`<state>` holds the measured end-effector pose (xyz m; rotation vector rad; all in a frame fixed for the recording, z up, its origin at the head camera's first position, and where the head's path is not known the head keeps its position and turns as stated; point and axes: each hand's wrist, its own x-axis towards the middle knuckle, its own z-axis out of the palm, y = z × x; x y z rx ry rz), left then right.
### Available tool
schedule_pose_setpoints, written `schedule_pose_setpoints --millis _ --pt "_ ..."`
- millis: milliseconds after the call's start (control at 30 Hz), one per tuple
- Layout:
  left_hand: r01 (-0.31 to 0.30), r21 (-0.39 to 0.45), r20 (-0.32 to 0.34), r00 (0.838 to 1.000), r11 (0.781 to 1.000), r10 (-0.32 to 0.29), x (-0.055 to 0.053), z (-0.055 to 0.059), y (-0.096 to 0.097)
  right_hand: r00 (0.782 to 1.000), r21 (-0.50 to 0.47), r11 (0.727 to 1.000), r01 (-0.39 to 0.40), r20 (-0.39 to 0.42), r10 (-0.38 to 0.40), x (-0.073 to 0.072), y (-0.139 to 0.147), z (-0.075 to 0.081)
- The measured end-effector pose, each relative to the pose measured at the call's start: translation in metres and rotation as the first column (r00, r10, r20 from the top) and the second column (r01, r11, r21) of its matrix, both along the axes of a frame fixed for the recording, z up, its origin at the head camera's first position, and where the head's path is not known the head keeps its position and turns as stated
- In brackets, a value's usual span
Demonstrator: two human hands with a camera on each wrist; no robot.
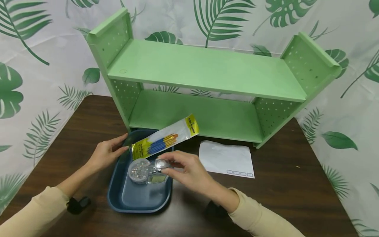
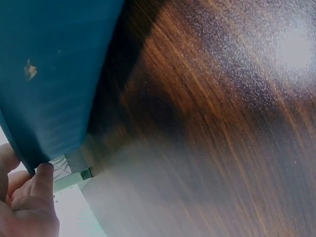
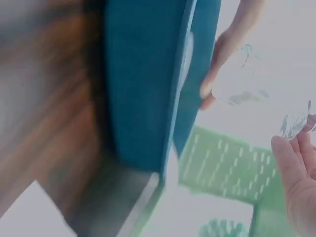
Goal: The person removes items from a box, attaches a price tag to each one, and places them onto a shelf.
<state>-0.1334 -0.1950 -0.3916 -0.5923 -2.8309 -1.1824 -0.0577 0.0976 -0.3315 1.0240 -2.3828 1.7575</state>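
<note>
A dark blue tray (image 1: 139, 206) stands on the table, and my left hand (image 1: 103, 153) grips its left rim. In the left wrist view, the thumb and fingers of that hand (image 2: 30, 202) pinch the tray's edge (image 2: 54, 84). My right hand (image 1: 189, 169) pinches a small clear plastic packet (image 1: 161, 164) with a round silvery piece in it, over the tray's right side. Beside it in the tray are a round clear case (image 1: 139, 170) of small shiny pieces and a flat clear packet (image 1: 157, 178). A pack of artist brushes (image 1: 165, 138) leans across the tray's far end.
Behind the tray stands a green two-tier shelf (image 1: 207, 67) with perforated sides. A white paper envelope (image 1: 226, 159) lies on the dark wooden table (image 1: 284, 184), right of the tray. Leaf-patterned cloth (image 1: 355, 108) hangs behind.
</note>
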Motion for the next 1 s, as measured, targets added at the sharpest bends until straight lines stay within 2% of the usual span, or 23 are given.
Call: schedule_pose_setpoints --millis 167,400,633,1000 --pt "0.003 0.001 -0.018 1.000 1.000 -0.003 -0.001 0.000 -0.001 0.992 0.028 0.992 0.124 -0.039 -0.123 -0.002 0.051 0.000" --pt "-0.004 -0.018 -0.014 1.000 1.000 0.004 -0.002 0.001 0.000 0.960 0.113 0.953 0.280 -0.032 -0.279 0.008 0.111 -0.023" --pt "-0.007 -0.028 -0.001 1.000 1.000 0.007 -0.002 0.001 0.000 0.956 0.189 0.938 0.290 -0.007 -0.294 0.021 0.139 -0.043" --pt "0.001 -0.030 -0.031 1.000 1.000 -0.002 -0.003 0.001 0.001 0.953 0.239 0.923 0.302 -0.050 -0.299 0.028 0.150 -0.054"
